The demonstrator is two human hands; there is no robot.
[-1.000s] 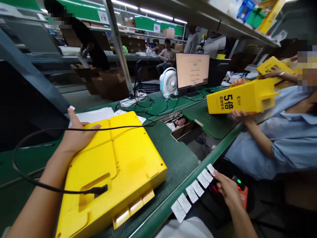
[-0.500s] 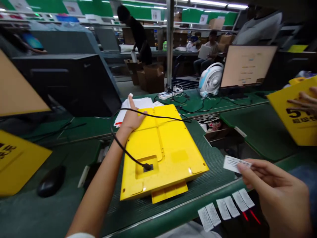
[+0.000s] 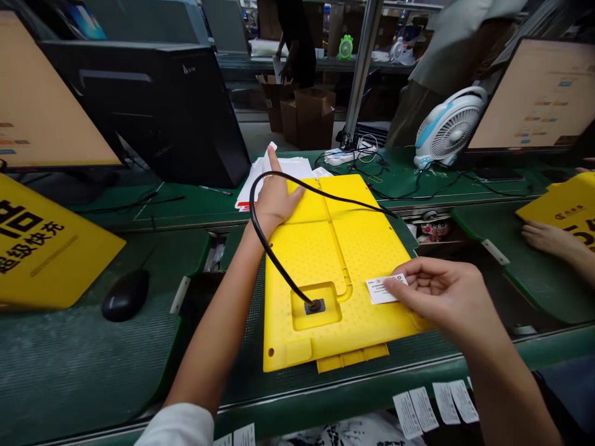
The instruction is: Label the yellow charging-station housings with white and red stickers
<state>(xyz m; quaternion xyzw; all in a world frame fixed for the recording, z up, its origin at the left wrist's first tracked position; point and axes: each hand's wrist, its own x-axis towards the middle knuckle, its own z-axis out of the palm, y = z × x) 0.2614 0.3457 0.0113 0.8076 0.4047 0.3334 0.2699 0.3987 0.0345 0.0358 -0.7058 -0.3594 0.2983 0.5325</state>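
A yellow plastic casing (image 3: 297,254) lies on the green mat, its back face up, with a black cable (image 3: 279,263) plugged into a recess near its front left. My left hand (image 3: 275,197) grips the casing's far left edge, thumb on top. Its index finger points forward with something white on the tip; the other fingers are mostly hidden. Between thumb and fingers of my right hand (image 3: 439,294) is a white printed label (image 3: 383,289), held over the right part of the casing. I cannot tell whether the label touches the surface.
Several printed labels (image 3: 409,414) hang along the near bench edge. A black mouse (image 3: 125,296) and a yellow printed panel (image 3: 46,248) are at left. Beyond stand a monitor (image 3: 534,93), a fan (image 3: 453,127) and white papers (image 3: 297,167). A co-worker's hand (image 3: 555,240) touches another yellow panel at right.
My right hand has brought the label left from beside the casing to over its right part. My left hand stays at the far left edge. The head view has shifted downward.
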